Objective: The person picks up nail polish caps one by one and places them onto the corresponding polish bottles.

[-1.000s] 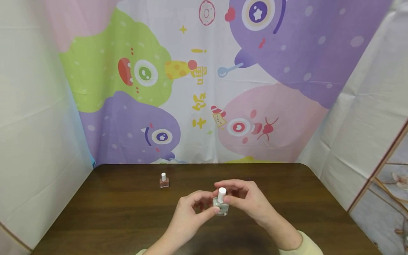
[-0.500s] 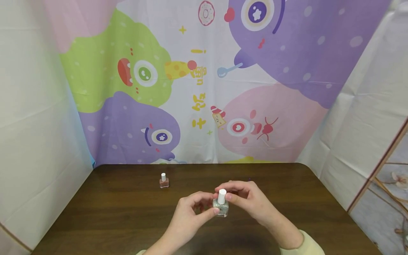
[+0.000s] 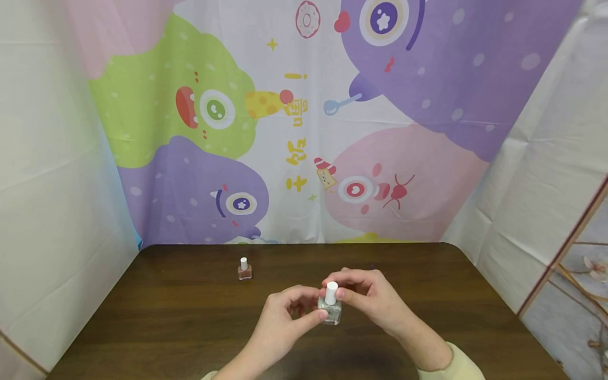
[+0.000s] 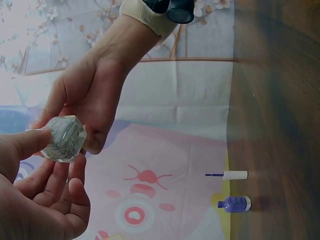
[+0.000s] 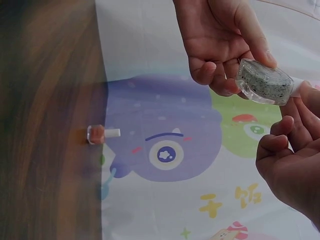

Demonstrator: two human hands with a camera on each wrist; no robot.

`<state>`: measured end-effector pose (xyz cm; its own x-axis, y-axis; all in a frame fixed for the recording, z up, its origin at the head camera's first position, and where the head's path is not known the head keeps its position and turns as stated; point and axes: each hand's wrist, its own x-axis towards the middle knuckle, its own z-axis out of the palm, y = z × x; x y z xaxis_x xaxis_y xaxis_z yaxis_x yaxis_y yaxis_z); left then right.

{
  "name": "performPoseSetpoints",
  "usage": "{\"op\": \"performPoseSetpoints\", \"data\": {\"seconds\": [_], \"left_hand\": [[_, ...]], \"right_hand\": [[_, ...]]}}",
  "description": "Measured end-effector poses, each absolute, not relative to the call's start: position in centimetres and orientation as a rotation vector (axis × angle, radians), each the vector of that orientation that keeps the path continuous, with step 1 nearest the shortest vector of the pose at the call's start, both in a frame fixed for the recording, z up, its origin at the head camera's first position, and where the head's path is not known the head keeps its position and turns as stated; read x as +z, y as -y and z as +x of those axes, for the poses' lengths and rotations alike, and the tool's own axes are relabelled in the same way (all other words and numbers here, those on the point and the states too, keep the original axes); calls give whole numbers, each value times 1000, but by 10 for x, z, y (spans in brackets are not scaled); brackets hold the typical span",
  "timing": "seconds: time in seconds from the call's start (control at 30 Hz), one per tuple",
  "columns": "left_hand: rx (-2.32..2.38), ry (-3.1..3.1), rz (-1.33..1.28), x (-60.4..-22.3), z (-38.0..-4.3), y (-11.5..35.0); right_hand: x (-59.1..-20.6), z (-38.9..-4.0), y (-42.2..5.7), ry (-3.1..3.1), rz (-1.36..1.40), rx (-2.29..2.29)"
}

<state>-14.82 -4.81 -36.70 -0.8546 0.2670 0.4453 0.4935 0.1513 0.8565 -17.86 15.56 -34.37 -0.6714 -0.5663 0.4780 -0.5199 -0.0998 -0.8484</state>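
Between both hands is a nail polish bottle [image 3: 331,313] of clear glass, filled with speckled pale grey-green polish, with a white cap [image 3: 332,293] on top. My left hand [image 3: 284,317] pinches the glass body between thumb and fingers. My right hand [image 3: 375,298] has thumb and fingers on the cap; the right wrist view shows them pinching it at the bottle's neck. The bottle is held up above the table, nearly upright in the head view.
A reddish-brown nail polish bottle [image 3: 244,272] with a white cap stands on the dark wooden table [image 3: 190,316], back left. In the left wrist view, an uncapped purple polish bottle [image 4: 235,204] stands beside its white brush cap [image 4: 235,175]. A cartoon-print cloth [image 3: 304,221] hangs behind the table.
The bottle and my right hand have shifted very slightly downward in the head view. My right thumb has slid a little higher on the cap. The left hand has hardly moved.
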Motion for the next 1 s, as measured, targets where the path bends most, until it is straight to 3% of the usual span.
{"op": "performPoseSetpoints", "data": {"seconds": [1.0], "left_hand": [[-1749,2209,-627,-366,-149,42]], "right_hand": [[-346,-175,-149,-2301,-1088,-2056]]}}
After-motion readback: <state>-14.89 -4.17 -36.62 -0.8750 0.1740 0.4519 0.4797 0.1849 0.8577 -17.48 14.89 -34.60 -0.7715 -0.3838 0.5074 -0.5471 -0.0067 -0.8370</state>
